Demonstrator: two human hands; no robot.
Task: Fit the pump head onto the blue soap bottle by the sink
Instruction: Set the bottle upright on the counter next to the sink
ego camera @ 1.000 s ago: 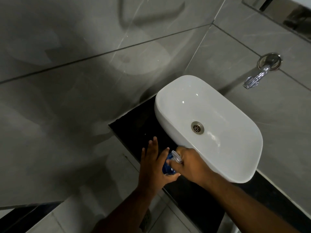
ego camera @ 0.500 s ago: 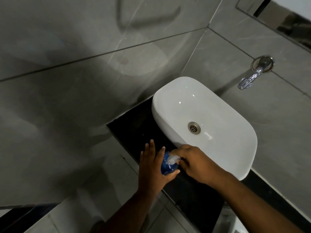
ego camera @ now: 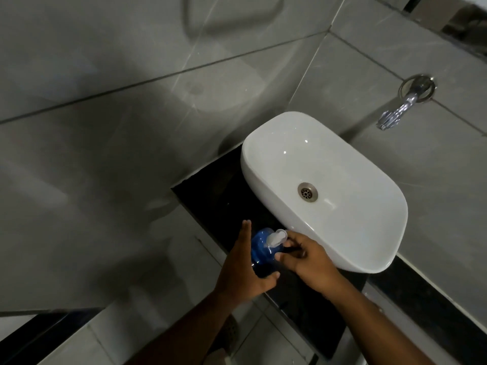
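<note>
The blue soap bottle (ego camera: 261,248) stands on the black counter (ego camera: 218,191) just left of the white sink (ego camera: 263,164). A pale, translucent pump head (ego camera: 276,237) sits on top of the bottle. My left hand (ego camera: 243,267) wraps the bottle's left side, thumb under it and fingers stretched upward. My right hand (ego camera: 308,262) is at the bottle's right side, fingertips at the base of the pump head. The bottle's neck is hidden by my fingers.
A chrome wall tap (ego camera: 395,114) sticks out above the sink's far right. The metal drain (ego camera: 307,191) lies in the basin's middle. Grey tiled walls close in on the left and behind. The counter's front edge runs just below my hands.
The pump head now shows plainly on top of the bottle, where my right hand covered it before. My right hand has shifted lower and to the right. The left hand keeps its hold.
</note>
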